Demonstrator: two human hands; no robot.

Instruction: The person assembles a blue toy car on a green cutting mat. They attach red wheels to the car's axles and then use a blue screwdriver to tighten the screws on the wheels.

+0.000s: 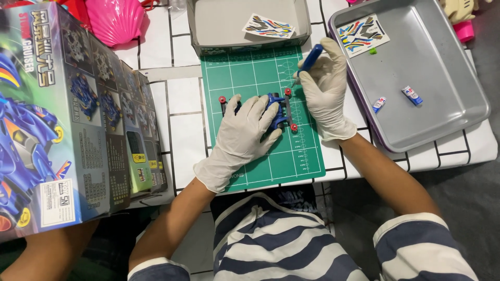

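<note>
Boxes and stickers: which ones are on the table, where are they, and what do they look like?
Big box: far left, tall, blue racing-car picture.
Grey box: top middle, open, shallow.
Sticker sheet: inside grey box, white with colourful shapes.
Second sticker sheet: in metal tray, top right, same look.

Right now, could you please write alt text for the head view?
Gloved left hand presses a blue toy car onto a green cutting mat while the right hand works a blue screwdriver at it. Metal tray right, kit box left.
</note>
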